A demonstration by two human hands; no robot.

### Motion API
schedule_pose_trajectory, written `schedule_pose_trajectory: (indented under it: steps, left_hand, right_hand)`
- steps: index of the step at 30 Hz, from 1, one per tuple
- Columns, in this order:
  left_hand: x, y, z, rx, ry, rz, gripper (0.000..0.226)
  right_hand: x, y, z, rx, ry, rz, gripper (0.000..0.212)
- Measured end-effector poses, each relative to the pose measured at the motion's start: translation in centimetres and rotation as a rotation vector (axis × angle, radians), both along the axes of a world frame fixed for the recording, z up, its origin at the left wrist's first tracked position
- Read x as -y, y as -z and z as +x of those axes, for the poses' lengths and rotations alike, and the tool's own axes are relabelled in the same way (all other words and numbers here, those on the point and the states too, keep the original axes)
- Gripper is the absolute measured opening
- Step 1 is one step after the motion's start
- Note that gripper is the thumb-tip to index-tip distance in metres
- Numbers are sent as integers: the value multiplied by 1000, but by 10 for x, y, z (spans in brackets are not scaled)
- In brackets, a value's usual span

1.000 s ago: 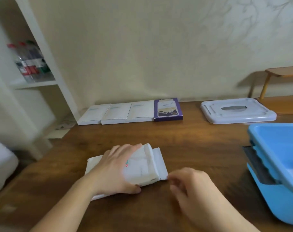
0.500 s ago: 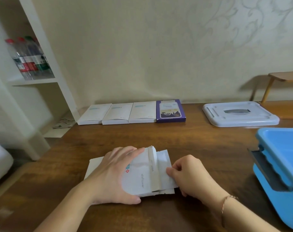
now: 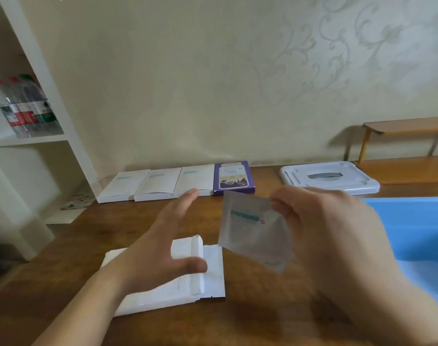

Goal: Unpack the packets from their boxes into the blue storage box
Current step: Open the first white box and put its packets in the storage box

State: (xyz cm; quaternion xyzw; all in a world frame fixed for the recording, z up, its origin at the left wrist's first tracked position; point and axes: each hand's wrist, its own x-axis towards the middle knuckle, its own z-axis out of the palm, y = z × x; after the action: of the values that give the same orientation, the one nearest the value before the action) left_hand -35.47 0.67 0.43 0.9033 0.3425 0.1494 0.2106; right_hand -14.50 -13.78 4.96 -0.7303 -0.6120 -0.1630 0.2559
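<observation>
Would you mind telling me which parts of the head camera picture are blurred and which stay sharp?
Head view: the right hand and its packet are motion-smeared, print unreadable; the left hand is softer too; the purple box and white lid at the back read fairly crisp.

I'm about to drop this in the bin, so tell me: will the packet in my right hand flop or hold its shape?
Likely light: the right hand holds the packet up by one top corner. It looks thin and flat, so probably somewhat bendy, though it hangs without drooping. Its smooth, sealed-looking surface may be slippery.
</observation>
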Motion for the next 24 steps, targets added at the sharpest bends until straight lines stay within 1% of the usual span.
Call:
schedule_pose_trajectory:
  steps: [1, 2, 3, 5, 6, 7, 8, 9, 10, 11, 12, 13, 15, 16, 17, 18, 20, 22, 24]
  left_hand:
    - [10, -13, 15, 163, 28, 96, 106]
    - [19, -27, 31, 294, 93, 154, 93]
    - [27, -39, 47, 384, 194, 163, 74]
    - [40, -56, 76, 479, 337, 47, 33]
    - [44, -61, 88, 531, 342, -2, 22]
    - [47, -64, 99, 613, 307, -16, 18]
    - [50, -66, 110, 715, 261, -12, 16]
    - [51, -66, 121, 835, 214, -38, 15]
    - [53, -65, 132, 964, 166, -112, 14]
    - [56, -64, 142, 1078, 130, -224, 13]
    - [59, -62, 154, 1153, 110, -332, 13]
    - [65, -59, 166, 1174, 110, -409, 15]
    - [77, -50, 186, 1117, 166, -462, 19]
    - [82, -46, 194, 1061, 201, -462, 22]
    - [87, -43, 200, 993, 225, -439, 30]
    - [88, -38, 205, 923, 236, -387, 39]
    - [85, -31, 211, 793, 210, -211, 50]
    - [79, -27, 215, 725, 186, -78, 50]
    - [72, -23, 218, 744, 188, -101, 39]
  right_hand:
    - [4, -7, 5, -8, -17, 52, 22]
    - [6, -11, 11, -18, -46, 92, 10]
    - [7, -14, 19, -45, -97, 102, 2]
    - [13, -18, 35, -140, -185, 155, 6]
    - [18, -20, 43, -222, -198, 230, 3]
    - [26, -21, 54, -346, -200, 325, 10]
    - [35, -22, 65, -491, -198, 394, 27]
    - [45, -23, 77, -637, -208, 409, 46]
    - [55, -22, 91, -738, -229, 362, 62]
    - [64, -23, 104, -803, -255, 278, 68]
    - [72, -22, 116, -846, -298, 188, 63]
    - [78, -21, 128, -894, -335, 132, 52]
    - [87, -20, 154, -988, -340, 112, 29]
    - [90, -19, 169, -998, -309, 106, 26]
    - [94, -19, 183, -977, -271, 77, 27]
    - [97, -18, 198, -931, -228, 22, 28]
    - [101, -18, 227, -837, -135, -154, 28]
    - [101, -16, 250, -764, -49, -371, 26]
    - [93, -11, 261, -687, 25, -577, 21]
